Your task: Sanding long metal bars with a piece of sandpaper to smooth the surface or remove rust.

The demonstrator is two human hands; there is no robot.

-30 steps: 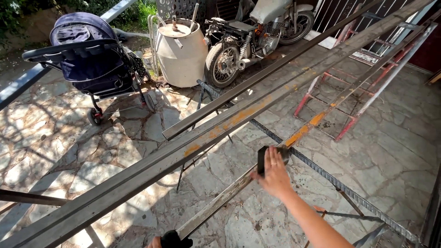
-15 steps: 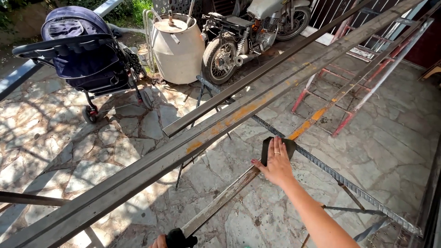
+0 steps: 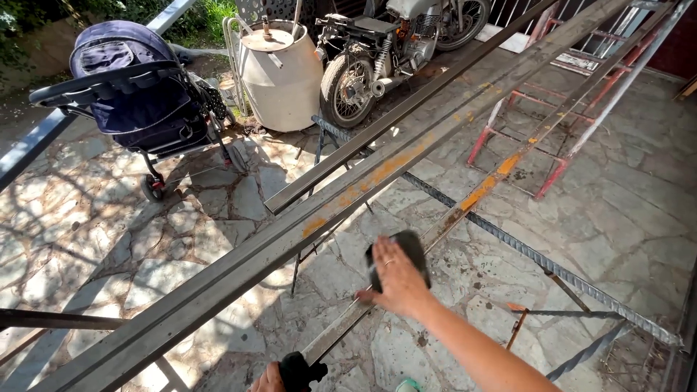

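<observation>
Two hands work on one long, narrow steel bar (image 3: 465, 207) in the head view, the only view there is. Its long axis runs on a diagonal from the lower left near the person up to the far right, where it passes over a red-painted steel frame (image 3: 534, 156). The metal is grey and dull, with orange rust patches about midway along its length.

The right hand (image 3: 398, 279) lies flat on the bar, fingers spread and not closed, pressing a dark pad (image 3: 403, 250) against the metal; a ring shows on one finger. What kind of pad it is cannot be made out.

The left hand (image 3: 270, 379) sits at the bottom edge, mostly cut off. Its grip is closed round a black handle (image 3: 299, 370) at the bar's near end.

Beside the bar, to its left, lie wider steel beams (image 3: 239, 272) on the same diagonal, also rust-marked. A twisted rebar rod (image 3: 552, 265) crosses beneath, over the stone-paved floor (image 3: 639, 210). Farther off stand a navy stroller (image 3: 134, 91), a cream drum (image 3: 282, 72) and a motorcycle (image 3: 385, 54), whose top is cut off by the frame edge.
</observation>
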